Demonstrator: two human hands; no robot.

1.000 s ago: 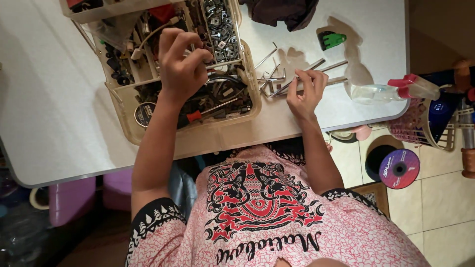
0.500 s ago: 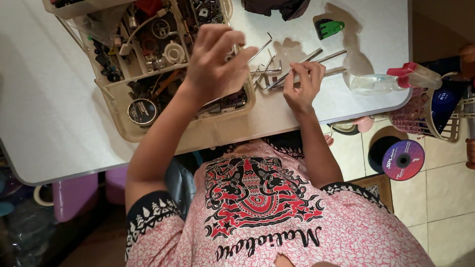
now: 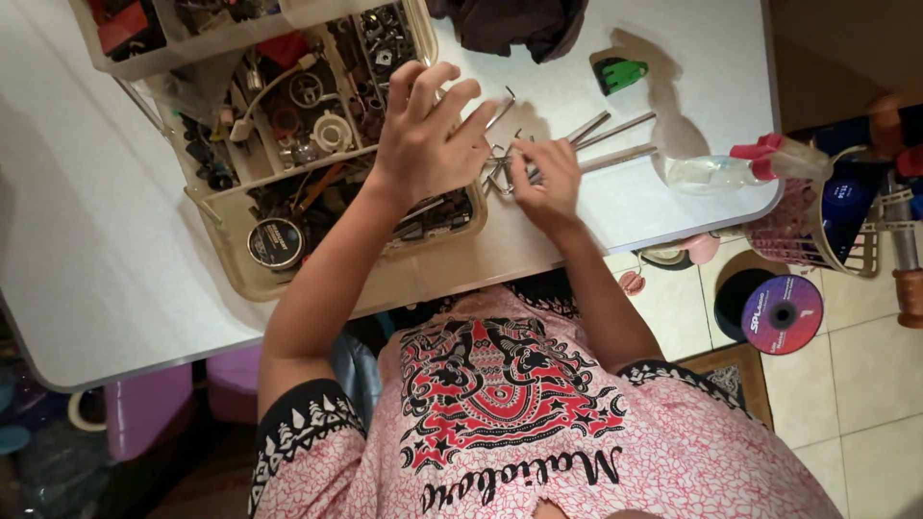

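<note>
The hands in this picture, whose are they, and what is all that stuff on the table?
They belong to one person, who wears a camera on the head that looks straight down. That is why you see the patterned shirt at the bottom. The left hand hovers with spread fingers over a plastic organizer box full of small parts. The right hand rests on a pile of bent metal keys on the white table. Nearby lie a green clip, a dark cloth and a spray bottle. Whether either hand grips anything is hard to tell.

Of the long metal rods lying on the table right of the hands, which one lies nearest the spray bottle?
The lowest rod, whose right end stops just short of the spray bottle; the other two angle up, away from it.
</note>
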